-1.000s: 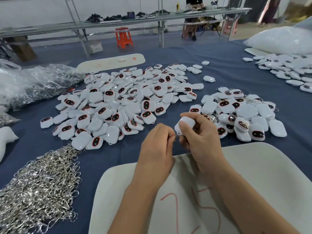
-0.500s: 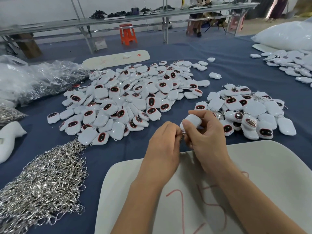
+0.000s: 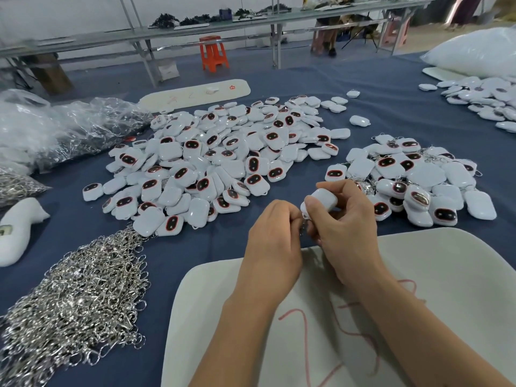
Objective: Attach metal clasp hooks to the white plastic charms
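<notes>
White rounded charm (image 3: 324, 201) at frame centre, plain back up, pinched in right hand (image 3: 344, 227), left hand (image 3: 275, 237) fingertips pressed on small metal clasp hook (image 3: 304, 226) at its lower edge, loose hook pile (image 3: 72, 300) lower left

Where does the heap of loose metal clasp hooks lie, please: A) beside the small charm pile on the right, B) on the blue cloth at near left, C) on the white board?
B: the heap of metal clasp hooks lies on the blue cloth, left of the white board.
</notes>
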Action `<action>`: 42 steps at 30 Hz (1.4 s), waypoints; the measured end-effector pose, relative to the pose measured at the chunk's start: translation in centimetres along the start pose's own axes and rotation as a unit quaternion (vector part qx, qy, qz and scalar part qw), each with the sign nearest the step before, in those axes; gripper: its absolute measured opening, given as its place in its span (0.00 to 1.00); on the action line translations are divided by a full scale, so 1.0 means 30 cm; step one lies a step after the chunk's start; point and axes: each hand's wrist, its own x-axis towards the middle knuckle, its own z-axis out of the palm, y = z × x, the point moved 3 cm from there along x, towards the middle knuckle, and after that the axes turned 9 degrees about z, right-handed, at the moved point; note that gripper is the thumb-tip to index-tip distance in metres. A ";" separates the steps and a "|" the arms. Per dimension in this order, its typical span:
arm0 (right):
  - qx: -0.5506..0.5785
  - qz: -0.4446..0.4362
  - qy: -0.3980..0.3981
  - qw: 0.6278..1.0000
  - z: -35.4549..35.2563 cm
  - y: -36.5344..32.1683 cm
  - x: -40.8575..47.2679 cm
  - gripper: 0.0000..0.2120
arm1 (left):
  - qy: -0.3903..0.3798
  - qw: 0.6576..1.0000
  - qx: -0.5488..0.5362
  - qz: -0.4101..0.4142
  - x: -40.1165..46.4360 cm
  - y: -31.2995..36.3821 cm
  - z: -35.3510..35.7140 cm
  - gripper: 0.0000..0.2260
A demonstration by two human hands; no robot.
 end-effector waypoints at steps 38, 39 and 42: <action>-0.063 -0.080 -0.009 0.995 0.012 -0.044 -0.053 0.14 | 0.010 0.993 0.109 0.032 0.015 -0.011 -0.051 0.07; -0.106 -0.114 -0.002 0.988 0.015 -0.045 -0.056 0.14 | 0.000 0.992 0.123 0.039 0.016 -0.007 -0.050 0.09; -0.190 -0.176 -0.005 0.966 0.028 -0.041 -0.061 0.13 | -0.021 0.984 0.166 0.059 0.021 -0.003 -0.050 0.17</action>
